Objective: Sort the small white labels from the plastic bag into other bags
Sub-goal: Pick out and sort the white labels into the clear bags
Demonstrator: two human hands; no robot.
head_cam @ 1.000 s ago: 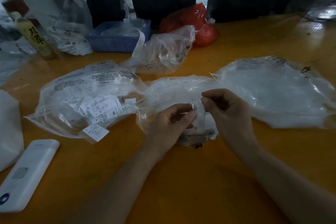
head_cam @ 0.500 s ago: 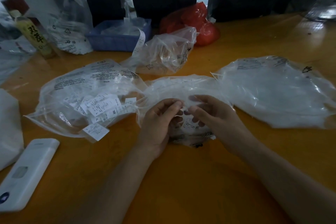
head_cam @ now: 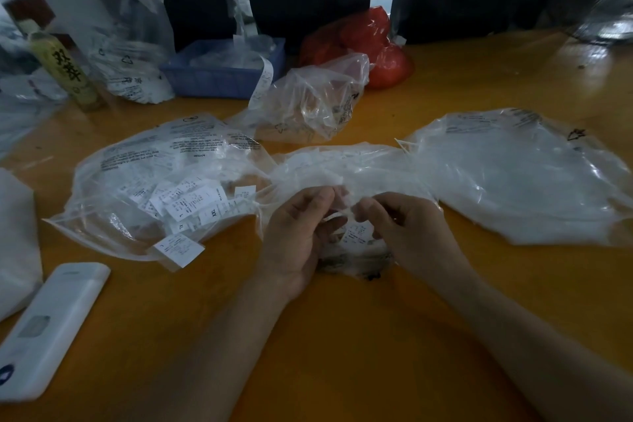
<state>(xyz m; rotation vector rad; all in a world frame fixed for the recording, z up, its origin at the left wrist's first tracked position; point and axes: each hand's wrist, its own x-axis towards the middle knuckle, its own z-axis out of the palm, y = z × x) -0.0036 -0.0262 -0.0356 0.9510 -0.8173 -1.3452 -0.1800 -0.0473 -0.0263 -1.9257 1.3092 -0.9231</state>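
While crinkled clear bag lies flat | left hand pinches thin white labels

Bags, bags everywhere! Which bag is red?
The red bag at the table's far edge, behind the crumpled clear bag. Every other bag is clear or whitish.

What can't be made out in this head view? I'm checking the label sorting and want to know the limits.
- Print on the labels: mostly too small and dim.
- What the left hand pinches: a thin white edge only, fingers cover the rest.
- Right hand fingertips: curled out of sight.
- White device: cut by the left edge.
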